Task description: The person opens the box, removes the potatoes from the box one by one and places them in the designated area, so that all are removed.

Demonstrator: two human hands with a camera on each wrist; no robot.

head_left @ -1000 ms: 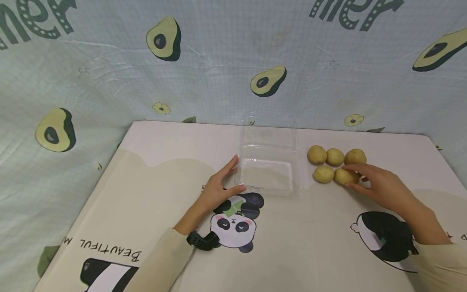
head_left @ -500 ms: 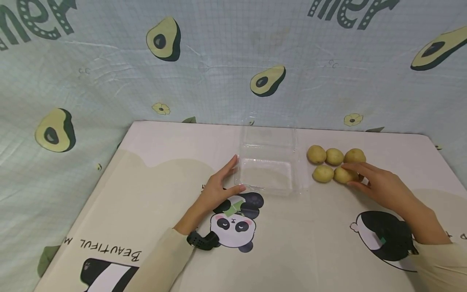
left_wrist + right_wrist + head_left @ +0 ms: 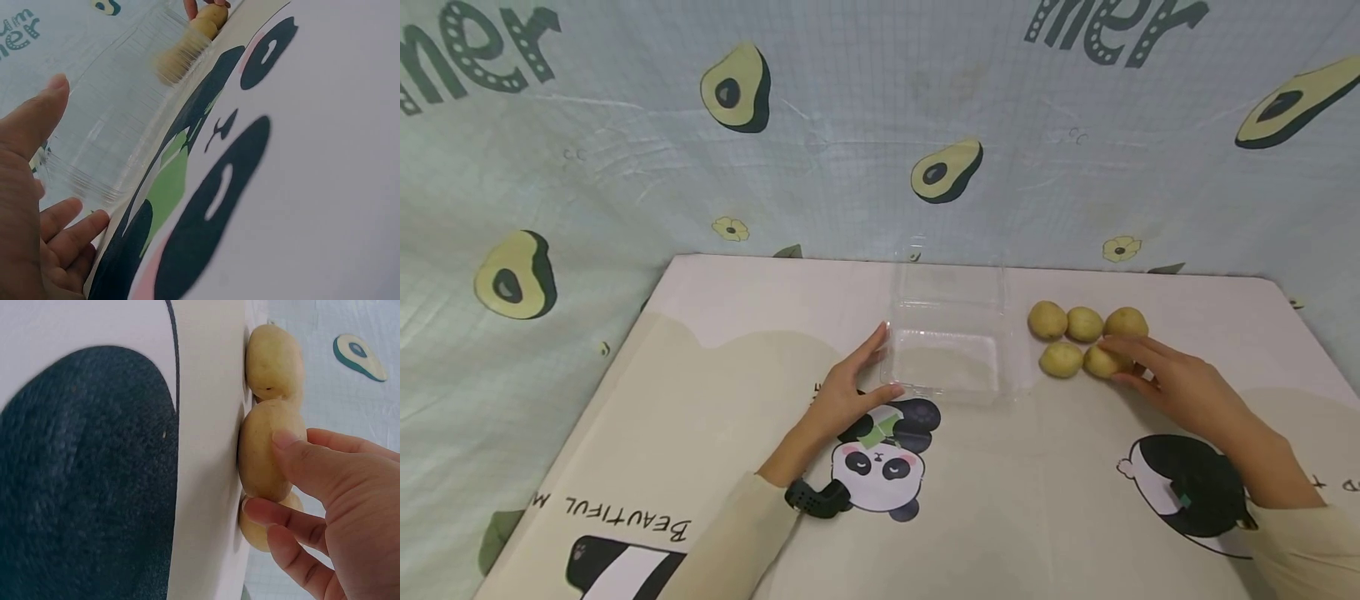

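A clear plastic box (image 3: 953,390) stands mid-table in the head view, its lid (image 3: 951,285) folded back toward the wall. At its left side my left hand (image 3: 844,398) is spread, thumb near the front corner and fingertips by the side wall. Right of the box, several yellow potatoes (image 3: 1047,320) lie in two short rows. My right hand (image 3: 1191,387) pinches the near-row potato (image 3: 265,450) at the right. In the right wrist view the thumb presses its near face, with fingers at its end and behind. That potato sits close over the tabletop, beside its neighbour (image 3: 273,362).
The table is covered by a pale cloth (image 3: 1000,508) printed with pandas. Behind it hangs a light curtain (image 3: 835,92) with avocado prints, along the table's back edge. A black band (image 3: 817,498) is on the left wrist.
The head view has shifted slightly. Both hands stay almost in place, the right one still at the same potato and the left one beside the box.
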